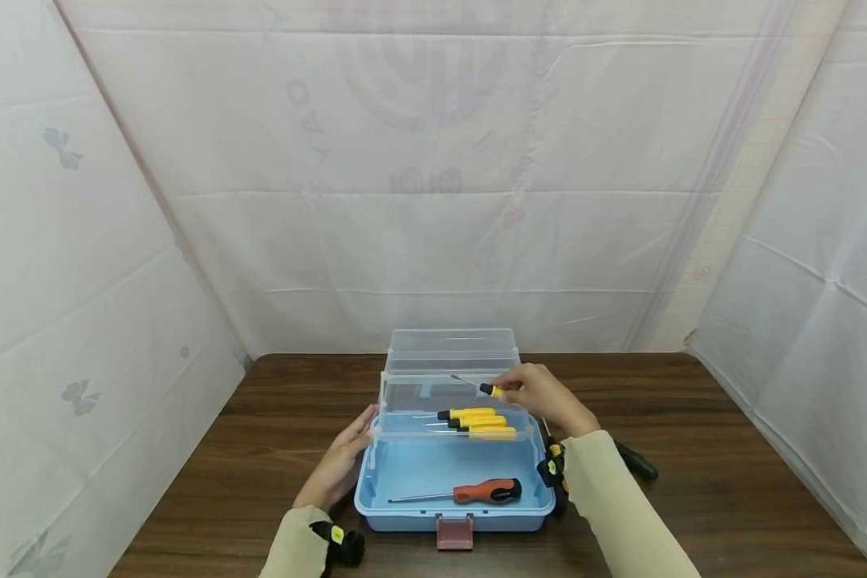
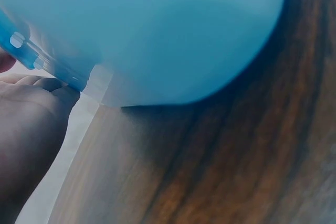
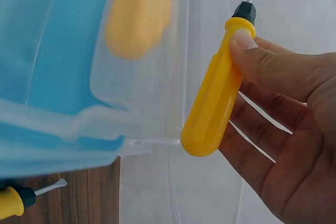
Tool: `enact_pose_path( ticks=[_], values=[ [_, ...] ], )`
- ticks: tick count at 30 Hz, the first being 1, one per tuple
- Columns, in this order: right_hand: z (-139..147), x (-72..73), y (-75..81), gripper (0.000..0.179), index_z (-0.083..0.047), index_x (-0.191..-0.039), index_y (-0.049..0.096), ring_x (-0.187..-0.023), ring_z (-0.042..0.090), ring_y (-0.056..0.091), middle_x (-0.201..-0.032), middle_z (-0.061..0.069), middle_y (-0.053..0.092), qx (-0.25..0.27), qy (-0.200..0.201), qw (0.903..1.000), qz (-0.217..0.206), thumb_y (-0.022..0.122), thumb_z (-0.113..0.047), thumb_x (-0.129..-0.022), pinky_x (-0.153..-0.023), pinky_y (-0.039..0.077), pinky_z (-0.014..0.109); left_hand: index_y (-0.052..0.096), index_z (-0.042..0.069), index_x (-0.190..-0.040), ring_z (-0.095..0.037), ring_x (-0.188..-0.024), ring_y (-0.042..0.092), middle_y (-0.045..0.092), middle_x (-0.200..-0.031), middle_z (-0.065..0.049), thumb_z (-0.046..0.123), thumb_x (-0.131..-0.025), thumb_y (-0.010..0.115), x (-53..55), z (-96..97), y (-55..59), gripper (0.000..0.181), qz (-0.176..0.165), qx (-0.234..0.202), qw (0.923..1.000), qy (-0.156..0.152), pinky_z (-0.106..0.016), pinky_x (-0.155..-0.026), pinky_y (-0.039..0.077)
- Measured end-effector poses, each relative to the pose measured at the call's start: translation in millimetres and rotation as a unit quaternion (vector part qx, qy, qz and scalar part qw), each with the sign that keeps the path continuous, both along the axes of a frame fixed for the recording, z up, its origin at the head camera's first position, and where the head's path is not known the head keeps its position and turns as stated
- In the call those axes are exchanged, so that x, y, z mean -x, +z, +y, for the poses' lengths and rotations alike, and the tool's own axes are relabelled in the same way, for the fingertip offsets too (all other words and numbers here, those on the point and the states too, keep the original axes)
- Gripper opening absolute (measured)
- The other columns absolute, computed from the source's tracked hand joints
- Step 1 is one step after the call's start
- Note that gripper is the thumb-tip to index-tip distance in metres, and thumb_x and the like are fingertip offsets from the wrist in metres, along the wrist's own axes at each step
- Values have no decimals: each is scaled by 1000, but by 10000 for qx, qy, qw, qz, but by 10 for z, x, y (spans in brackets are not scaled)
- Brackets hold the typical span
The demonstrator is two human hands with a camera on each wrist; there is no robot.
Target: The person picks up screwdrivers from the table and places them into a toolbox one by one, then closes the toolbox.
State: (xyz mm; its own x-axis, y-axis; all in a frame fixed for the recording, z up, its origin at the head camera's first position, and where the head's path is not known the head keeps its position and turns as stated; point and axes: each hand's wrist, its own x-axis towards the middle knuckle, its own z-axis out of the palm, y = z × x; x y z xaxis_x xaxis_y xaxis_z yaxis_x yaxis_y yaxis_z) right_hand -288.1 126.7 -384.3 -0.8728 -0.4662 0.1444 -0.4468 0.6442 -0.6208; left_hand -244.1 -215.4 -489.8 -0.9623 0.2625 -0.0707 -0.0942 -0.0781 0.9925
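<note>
My right hand (image 1: pixel 545 395) pinches a yellow-handled screwdriver (image 3: pixel 214 98) between thumb and fingers, above a clear tray (image 1: pixel 405 436). Its metal tip points left in the head view. Several more yellow screwdrivers (image 1: pixel 490 433) lie side by side in that tray, at the back of an open light-blue toolbox (image 1: pixel 444 461). An orange-and-black screwdriver (image 1: pixel 487 491) lies across the floor of the box. Against the box's left side rests my left hand (image 1: pixel 341 459), fingers extended along it; the left wrist view shows only part of this hand (image 2: pixel 31 114) beside the blue wall.
The clear lid (image 1: pixel 451 341) stands raised behind the box. A pink latch (image 1: pixel 454 532) hangs at the front. Right of the box, partly behind my right arm, lie another yellow-and-black screwdriver (image 3: pixel 16 201) and a black handle (image 1: pixel 637 461) on the wooden table (image 1: pixel 730 482). White sheets surround the table.
</note>
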Motion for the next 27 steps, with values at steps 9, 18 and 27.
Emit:
enact_pose_path(
  ticks=[9,18,27],
  values=[
    [-93,15,-39,21,-1,-106,72,-92,23,68,-106,13,72,174,10,9998,-95,66,-1,-86,-79,58,36,6,3,-154,-36,-148,1,1,-162,-16,12,-102,37,4,12,5,62,12,24,10000,7,-54,-117,8],
    [-184,37,-76,18,1,-102,73,-86,20,67,-100,13,72,28,196,9992,345,67,0,-85,-73,58,31,6,4,-154,-35,-149,0,1,-162,-15,11,-102,36,3,15,5,60,-11,-41,10000,32,-53,-118,8],
    [-289,11,-150,15,-5,-97,76,-79,12,64,-95,6,73,-136,-82,9981,594,70,-2,-83,-74,57,29,7,4,-154,-33,-149,1,3,-163,-13,12,-102,36,0,15,7,61,-78,-49,9999,104,-52,-118,7]
  ],
)
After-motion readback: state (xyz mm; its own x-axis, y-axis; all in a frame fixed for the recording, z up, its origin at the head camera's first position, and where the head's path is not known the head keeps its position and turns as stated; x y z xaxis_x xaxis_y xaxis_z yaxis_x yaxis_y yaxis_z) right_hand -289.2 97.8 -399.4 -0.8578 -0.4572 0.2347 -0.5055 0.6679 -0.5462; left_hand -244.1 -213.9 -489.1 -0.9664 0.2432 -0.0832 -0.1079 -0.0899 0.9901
